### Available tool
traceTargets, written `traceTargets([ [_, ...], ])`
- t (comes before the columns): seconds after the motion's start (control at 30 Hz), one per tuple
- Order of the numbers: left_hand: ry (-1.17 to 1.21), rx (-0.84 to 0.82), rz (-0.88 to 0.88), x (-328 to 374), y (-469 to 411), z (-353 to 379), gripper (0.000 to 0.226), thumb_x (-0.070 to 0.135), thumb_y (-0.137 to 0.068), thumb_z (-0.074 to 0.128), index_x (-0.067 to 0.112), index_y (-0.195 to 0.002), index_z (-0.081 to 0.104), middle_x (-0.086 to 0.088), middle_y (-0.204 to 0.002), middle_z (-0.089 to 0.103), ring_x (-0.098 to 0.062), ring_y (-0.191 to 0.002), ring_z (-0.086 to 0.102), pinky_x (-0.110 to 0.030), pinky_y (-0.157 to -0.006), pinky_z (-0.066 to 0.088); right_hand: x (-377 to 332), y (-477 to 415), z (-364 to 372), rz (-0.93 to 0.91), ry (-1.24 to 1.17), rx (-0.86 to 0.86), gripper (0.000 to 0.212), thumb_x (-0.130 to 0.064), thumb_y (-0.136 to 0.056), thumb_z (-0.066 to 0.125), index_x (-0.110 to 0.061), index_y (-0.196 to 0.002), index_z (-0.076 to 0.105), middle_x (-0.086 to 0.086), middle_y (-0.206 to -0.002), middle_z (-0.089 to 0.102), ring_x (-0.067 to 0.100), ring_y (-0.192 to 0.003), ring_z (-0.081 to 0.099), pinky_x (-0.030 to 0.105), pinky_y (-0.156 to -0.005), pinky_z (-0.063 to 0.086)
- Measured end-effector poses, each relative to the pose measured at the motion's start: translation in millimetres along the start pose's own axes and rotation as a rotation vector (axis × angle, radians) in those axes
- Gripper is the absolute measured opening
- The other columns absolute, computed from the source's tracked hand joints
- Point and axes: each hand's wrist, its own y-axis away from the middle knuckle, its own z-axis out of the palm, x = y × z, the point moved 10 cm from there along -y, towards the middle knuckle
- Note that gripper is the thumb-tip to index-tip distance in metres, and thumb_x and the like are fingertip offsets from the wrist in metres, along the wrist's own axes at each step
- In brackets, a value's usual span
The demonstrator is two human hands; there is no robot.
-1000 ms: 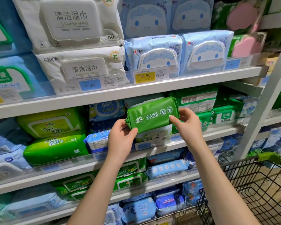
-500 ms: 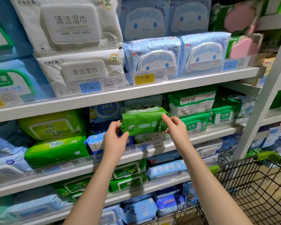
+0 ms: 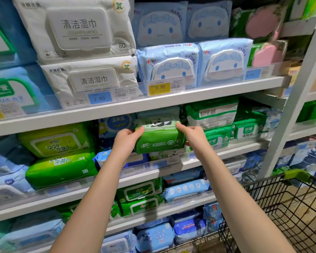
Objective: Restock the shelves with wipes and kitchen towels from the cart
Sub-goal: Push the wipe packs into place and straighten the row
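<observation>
**Shelving** [image 3: 208, 92]: white boards, cut off at left, top and bottom; the far-left stock is blurred.

**Cart** [image 3: 288, 201]: one, black wire, below and right of the green pack [image 3: 159, 139]. Only a corner is shown.

**White packs** [image 3: 75, 28]: two, stacked above and left of the green pack. The lower one's front is partly masked by a tag.

**Blue cartoon packs** [image 3: 168, 64]: four, above the green pack. Two are in front, and two behind are half covered.

**Green pack**: one, held at a shelf front over a similar pack [image 3: 164, 154] that is largely concealed. Contact between the two cannot be told.

**Hands**: two, set apart. The left hand [image 3: 125, 143] and right hand [image 3: 193, 137] are each clamped on one end of the green pack.

**Legible tags**: two, 7.90 [image 3: 99, 98] and 9.90 [image 3: 159, 87], above the green pack; the rest are blurred.
</observation>
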Motion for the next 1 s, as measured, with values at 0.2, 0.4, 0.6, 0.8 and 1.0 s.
traceTargets([
  [0.2, 0.044, 0.053, 0.080, 0.9, 12.7, 2.3, 0.034, 0.028, -0.087, 0.068, 0.013, -0.117, 0.062, 0.001, -0.110, 0.065, -0.016, -0.102, 0.061, -0.037, -0.092, 0.050, 6.7, 5.8, -2.7, -0.059, -0.017, -0.044, 0.051, -0.032, -0.093, 0.060, -0.005, -0.135, 0.049, 0.008, -0.135, 0.053, 0.016, -0.108, 0.049, 0.031, -0.089, 0.039],
  [0.4, -0.017, 0.081, 0.246, 23.4, 20.4, 2.9, 0.041, 0.015, -0.087, 0.068, 0.012, -0.126, 0.054, 0.005, -0.117, 0.057, -0.009, -0.107, 0.052, -0.023, -0.087, 0.039, -1.3, 7.6, -5.1, -0.128, 0.001, -0.068, 0.033, -0.016, -0.096, 0.055, -0.011, -0.128, 0.054, -0.006, -0.106, 0.057, 0.011, -0.097, 0.053, 0.023, -0.079, 0.042],
  [0.6, -0.062, 0.064, 0.246, 13.2, 6.0, 12.3, 0.038, 0.013, -0.083, 0.072, 0.015, -0.116, 0.053, -0.002, -0.119, 0.059, -0.017, -0.111, 0.056, -0.034, -0.101, 0.045, -17.1, 6.7, -8.8, -0.270, 0.054, -0.031, 0.026, -0.004, -0.093, 0.053, -0.019, -0.110, 0.065, -0.005, -0.100, 0.069, 0.014, -0.097, 0.063, 0.026, -0.084, 0.052],
  [0.8, -0.210, 0.149, 0.293, -0.7, 3.3, 24.8, 0.031, 0.018, -0.081, 0.074, 0.018, -0.102, 0.051, 0.002, -0.106, 0.059, -0.017, -0.099, 0.056, -0.033, -0.084, 0.047, -1.8, -5.9, -10.4, -0.287, 0.167, 0.039, 0.045, -0.011, -0.094, 0.056, -0.015, -0.139, 0.050, 0.000, -0.136, 0.056, 0.016, -0.125, 0.050, 0.030, -0.104, 0.041],
  [1.0, -0.379, 0.229, 0.343, 6.7, 6.0, 28.4, 0.032, 0.022, -0.079, 0.075, 0.012, -0.100, 0.053, 0.001, -0.103, 0.052, -0.016, -0.094, 0.047, -0.029, -0.075, 0.037, 3.0, -11.3, -10.9, -0.358, 0.314, 0.062, 0.045, -0.022, -0.090, 0.065, -0.026, -0.133, 0.055, 0.003, -0.129, 0.052, 0.016, -0.117, 0.048, 0.028, -0.093, 0.039],
])
